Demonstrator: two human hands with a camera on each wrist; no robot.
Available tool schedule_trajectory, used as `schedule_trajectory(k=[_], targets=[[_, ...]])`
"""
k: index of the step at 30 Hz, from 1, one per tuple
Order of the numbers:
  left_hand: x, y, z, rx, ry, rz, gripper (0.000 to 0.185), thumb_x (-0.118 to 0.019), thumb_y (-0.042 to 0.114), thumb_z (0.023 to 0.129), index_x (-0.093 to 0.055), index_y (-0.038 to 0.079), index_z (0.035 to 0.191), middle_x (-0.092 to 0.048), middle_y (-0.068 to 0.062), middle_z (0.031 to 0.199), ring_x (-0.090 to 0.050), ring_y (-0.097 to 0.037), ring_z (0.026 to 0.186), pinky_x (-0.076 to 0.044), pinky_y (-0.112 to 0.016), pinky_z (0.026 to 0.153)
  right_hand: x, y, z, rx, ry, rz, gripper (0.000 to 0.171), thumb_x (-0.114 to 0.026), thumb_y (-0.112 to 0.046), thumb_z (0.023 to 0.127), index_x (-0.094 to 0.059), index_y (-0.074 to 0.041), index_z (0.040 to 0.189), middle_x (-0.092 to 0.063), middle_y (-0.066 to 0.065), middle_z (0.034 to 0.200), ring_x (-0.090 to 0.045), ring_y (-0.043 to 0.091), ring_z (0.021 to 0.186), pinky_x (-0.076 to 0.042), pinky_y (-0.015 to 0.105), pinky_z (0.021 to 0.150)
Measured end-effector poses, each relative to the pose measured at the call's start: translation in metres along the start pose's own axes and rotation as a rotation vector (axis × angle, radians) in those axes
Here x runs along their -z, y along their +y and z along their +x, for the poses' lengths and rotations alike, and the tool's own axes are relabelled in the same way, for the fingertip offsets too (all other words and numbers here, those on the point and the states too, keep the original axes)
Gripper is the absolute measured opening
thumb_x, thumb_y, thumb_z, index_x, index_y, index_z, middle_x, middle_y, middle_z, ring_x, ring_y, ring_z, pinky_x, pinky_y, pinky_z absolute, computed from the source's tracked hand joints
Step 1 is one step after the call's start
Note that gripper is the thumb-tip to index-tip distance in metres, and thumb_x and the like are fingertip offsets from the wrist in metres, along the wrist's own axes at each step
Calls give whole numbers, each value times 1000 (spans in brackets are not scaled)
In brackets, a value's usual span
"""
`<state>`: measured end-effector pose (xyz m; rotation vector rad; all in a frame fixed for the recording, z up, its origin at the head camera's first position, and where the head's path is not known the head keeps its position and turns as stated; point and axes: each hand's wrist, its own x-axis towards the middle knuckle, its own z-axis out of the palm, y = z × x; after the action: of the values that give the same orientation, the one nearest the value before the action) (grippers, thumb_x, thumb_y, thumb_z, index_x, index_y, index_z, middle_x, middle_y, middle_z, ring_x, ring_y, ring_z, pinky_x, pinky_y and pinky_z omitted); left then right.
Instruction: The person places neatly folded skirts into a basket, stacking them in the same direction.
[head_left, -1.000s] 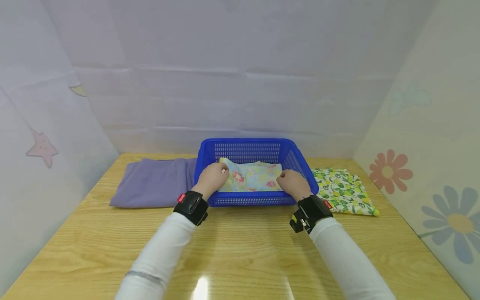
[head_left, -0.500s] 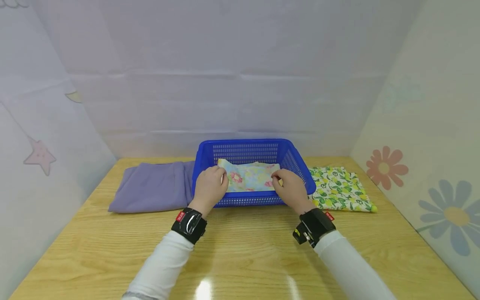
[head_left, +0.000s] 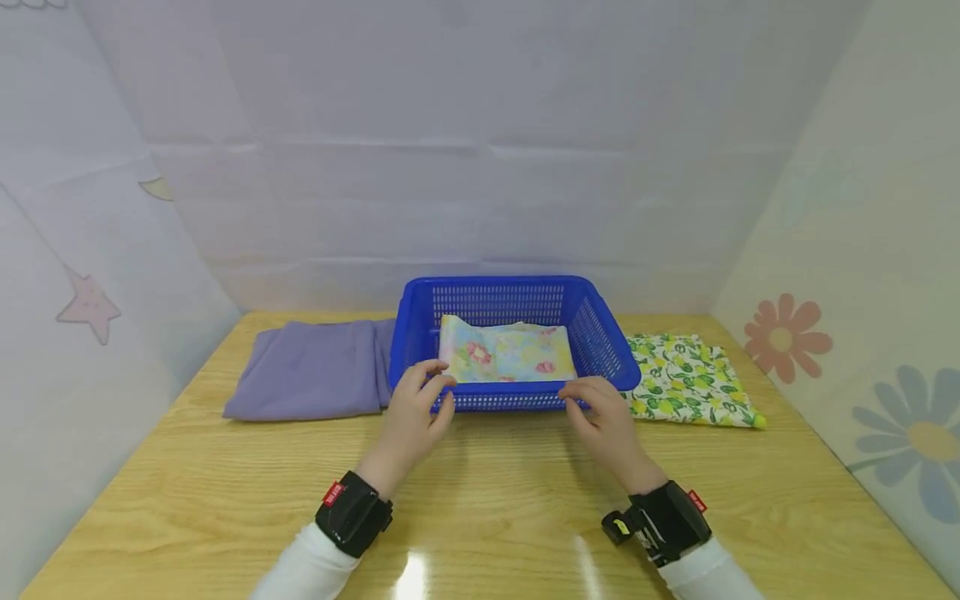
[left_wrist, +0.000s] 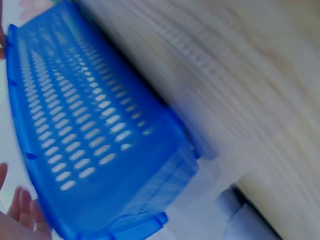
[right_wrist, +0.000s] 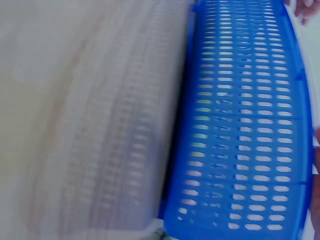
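Note:
A blue perforated basket [head_left: 517, 289] stands at the back middle of the wooden table [head_left: 480, 500]. A folded pastel floral cloth [head_left: 506, 358] lies flat inside it. My left hand [head_left: 418, 406] hovers just before the basket's front left corner, fingers loosely curled and holding nothing. My right hand [head_left: 600, 412] sits in front of the front right part, fingers relaxed and empty. Both wrist views are blurred and show the basket wall [left_wrist: 90, 135] [right_wrist: 245, 135] beside the tabletop.
A folded purple cloth [head_left: 307, 367] lies left of the basket, touching its side. A folded white cloth with a yellow and green print [head_left: 686, 379] lies to its right. Pale walls with star and flower stickers close in the table on three sides.
Both hands let go of the floral cloth and drew back out of the basket toward me. The cloth now lies flat in the basket.

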<state>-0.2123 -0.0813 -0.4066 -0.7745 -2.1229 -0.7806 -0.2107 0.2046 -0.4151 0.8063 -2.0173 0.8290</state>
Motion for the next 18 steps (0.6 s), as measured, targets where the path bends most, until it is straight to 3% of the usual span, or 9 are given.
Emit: schedule_trajectory(k=[5,11,15,18], targets=[[11,15,-9,33,-95,21,10,-71,-6,87,-72,1,95,-68,-16,106,-66,-34,97,-56,-48,82,19,-9,-9,-53,-88,-33,21,-69,17,78,-73,-1,88,-73,11,86,-67,25,81,-54,26,77],[21,29,-15,100,-176,47,8,-71,-2,90,-72,2,96,-68,-13,104,-66,-29,96,-57,-43,84,40,-17,-24,-208,-177,-85,19,-72,10,84,-76,-8,89,-74,4,85,-68,19,82,-58,33,73],[30,37,-24,213,-335,30,7,-68,4,94,-73,3,98,-69,-10,103,-66,-28,97,-56,-45,87,49,-19,-31,-226,-256,-96,16,-71,9,85,-76,-5,90,-76,3,85,-70,20,82,-59,35,73],[37,42,-30,318,-481,-7,11,-66,9,97,-73,2,102,-70,-11,107,-67,-30,102,-56,-50,90,58,-23,-38,-298,-330,-69,15,-70,8,87,-77,-5,92,-76,0,88,-70,16,82,-60,36,73]])
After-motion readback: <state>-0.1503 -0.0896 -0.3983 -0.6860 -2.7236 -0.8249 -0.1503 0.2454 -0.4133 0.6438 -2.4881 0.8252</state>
